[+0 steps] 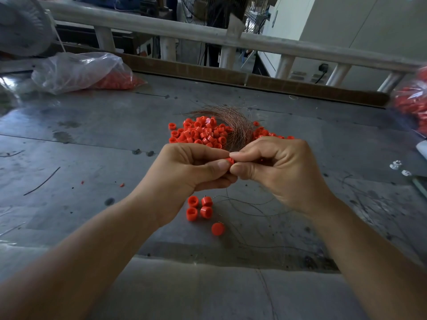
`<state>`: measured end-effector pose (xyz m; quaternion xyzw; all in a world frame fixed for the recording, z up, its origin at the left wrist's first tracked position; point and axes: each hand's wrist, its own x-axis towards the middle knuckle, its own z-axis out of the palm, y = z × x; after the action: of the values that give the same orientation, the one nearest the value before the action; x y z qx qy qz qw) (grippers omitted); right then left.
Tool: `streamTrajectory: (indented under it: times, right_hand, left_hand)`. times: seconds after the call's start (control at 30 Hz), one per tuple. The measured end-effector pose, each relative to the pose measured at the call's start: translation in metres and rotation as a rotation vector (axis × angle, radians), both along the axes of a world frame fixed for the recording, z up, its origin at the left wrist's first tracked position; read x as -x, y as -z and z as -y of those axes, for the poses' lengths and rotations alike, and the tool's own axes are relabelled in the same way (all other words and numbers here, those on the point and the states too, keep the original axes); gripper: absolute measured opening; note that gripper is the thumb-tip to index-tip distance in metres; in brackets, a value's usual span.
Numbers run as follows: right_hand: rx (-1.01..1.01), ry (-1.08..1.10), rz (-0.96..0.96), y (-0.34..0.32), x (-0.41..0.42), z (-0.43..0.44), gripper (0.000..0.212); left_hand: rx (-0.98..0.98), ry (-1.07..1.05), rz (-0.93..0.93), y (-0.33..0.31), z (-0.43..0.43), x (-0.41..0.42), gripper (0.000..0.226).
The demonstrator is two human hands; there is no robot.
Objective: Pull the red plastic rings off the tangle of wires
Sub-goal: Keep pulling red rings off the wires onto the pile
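Red ring point(230, 160): showing only as a sliver, the fingertips of the left hand point(191, 169) and right hand point(277, 172) covering most of it.
Wire tangle point(239, 124): its near end is disappearing behind the right hand's knuckles.
Ring pile point(201, 133): its right part is hiding behind the wires and the right hand.
Bag point(410, 105): blurring and running out of sight at the right edge.
White bits point(398, 167): lying on the bench point(92, 135), too small to tell what they are.
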<state>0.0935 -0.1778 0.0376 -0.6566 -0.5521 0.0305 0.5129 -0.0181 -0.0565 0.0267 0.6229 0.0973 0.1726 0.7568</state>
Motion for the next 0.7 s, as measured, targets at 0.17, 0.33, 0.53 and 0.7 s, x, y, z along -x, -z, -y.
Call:
streamTrajectory:
  times: [0.17,0.33,0.53,0.7]
  right_hand:
    - [-0.001,-0.043,-0.152,0.001,0.0,-0.001,0.016]
    - [0.086,-0.128,-0.145,-0.003,-0.002,0.003,0.029]
    - [0.235,-0.164,0.024,-0.008,-0.002,0.005,0.011]
    - [0.188,-0.081,0.103,-0.011,0.004,0.006,0.005]
  left_hand:
    - [-0.009,0.076,-0.007,-0.003,-0.002,0.001,0.02]
    - [0.022,0.156,-0.012,-0.004,-0.004,0.003,0.019]
    - [0.094,0.198,-0.004,-0.003,-0.001,0.004,0.04]
    - [-0.064,0.126,0.129,-0.006,0.007,0.005,0.057]
